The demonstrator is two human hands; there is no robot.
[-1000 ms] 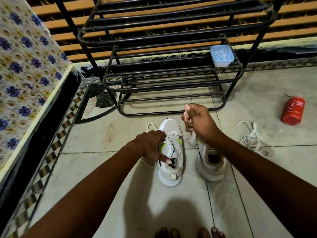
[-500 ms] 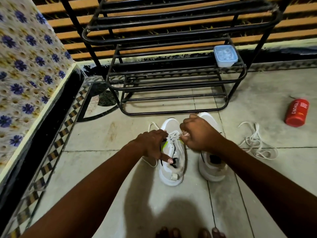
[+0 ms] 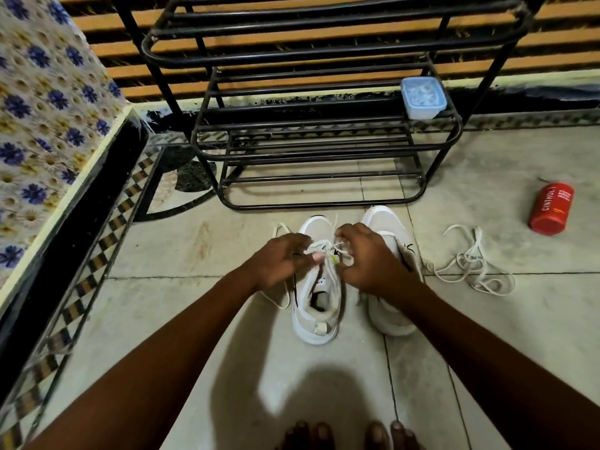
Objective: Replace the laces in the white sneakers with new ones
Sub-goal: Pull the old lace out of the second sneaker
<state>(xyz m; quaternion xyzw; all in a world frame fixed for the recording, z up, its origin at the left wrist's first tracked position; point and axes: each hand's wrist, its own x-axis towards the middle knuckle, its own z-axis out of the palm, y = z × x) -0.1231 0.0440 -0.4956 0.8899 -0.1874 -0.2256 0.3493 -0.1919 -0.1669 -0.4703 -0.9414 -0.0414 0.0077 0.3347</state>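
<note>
Sneakers stand side by side on the floor, toes toward the shoe rack (image 3: pixel 324 151). Over the left sneaker (image 3: pixel 316 287), left hand (image 3: pixel 279 261) and right hand (image 3: pixel 367 258) each pinch its lace (image 3: pixel 324 246), fingers curled, arms stretched forward.

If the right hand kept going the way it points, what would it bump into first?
Probably the left hand. The right hand points left across the left sneaker, pinching its lace; depth is hard to judge.
</note>
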